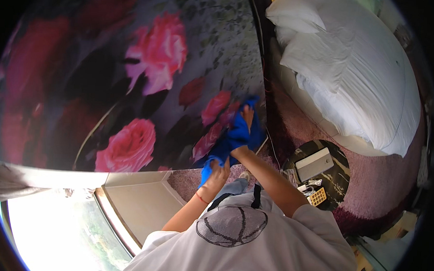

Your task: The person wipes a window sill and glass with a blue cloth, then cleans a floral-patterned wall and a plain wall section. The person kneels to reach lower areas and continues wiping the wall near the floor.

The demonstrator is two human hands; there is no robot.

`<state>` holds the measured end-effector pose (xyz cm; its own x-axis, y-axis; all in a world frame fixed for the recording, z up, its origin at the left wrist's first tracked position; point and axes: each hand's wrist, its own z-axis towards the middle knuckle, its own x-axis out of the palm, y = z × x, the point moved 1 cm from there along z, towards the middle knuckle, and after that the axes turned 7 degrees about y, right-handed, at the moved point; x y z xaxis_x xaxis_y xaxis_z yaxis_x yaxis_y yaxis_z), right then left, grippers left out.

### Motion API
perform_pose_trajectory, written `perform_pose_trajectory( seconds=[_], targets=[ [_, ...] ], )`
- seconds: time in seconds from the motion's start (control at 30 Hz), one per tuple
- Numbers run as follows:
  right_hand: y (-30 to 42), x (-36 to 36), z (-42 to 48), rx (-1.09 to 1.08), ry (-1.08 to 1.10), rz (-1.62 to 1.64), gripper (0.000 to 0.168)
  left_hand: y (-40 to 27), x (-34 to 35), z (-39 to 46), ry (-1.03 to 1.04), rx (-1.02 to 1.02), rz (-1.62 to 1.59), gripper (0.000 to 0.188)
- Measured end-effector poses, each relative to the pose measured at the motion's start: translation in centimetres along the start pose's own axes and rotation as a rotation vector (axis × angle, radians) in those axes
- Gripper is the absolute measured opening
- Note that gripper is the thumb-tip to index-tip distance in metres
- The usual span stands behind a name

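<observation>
A blue cloth (239, 134) lies bunched between my two hands, against the lower right corner of a large dark surface printed with pink roses (169, 57). My left hand (217, 174), with a thin red string at its wrist, grips the lower end of the cloth near the surface's bottom edge. Higher up and farther right, my right hand (247, 118) is partly wrapped in the cloth; some fingers show past its folds. Motion blurs the upper end of the cloth.
At right, a round dark marbled table (340, 177) holds a grey box-like device (314, 164), white cables (309, 190) and a yellow dotted item (317, 197). Beyond stands a bed with white bedding (354, 69). Pinkish carpet (371, 186) covers the floor. A bright window (71, 231) is at lower left.
</observation>
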<state>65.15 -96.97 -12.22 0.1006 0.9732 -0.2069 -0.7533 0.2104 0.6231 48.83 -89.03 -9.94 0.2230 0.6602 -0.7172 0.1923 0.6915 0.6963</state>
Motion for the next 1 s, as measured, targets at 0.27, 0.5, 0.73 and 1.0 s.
perform_pose_trajectory(
  seconds=[0.27,0.5,0.73,1.0],
  targets=[
    [3.3,-0.1,-5.9,0.185,0.096,0.077,0.081,1.7,-0.1,-1.0,-0.248,-0.184,-0.683,0.044],
    [18.3,-4.0,14.8,-0.384,0.108,0.099,0.053,10.0,-4.0,1.1,-0.839,-0.347,-1.017,0.066],
    [12.3,-1.7,9.7,-0.519,0.030,0.001,0.048,4.6,1.1,1.7,-0.821,-0.312,-1.640,0.057],
    [1.4,-1.2,-12.4,-0.271,0.481,-0.037,0.042,-1.8,4.9,-2.4,-0.410,-0.328,-1.314,0.048]
  ],
)
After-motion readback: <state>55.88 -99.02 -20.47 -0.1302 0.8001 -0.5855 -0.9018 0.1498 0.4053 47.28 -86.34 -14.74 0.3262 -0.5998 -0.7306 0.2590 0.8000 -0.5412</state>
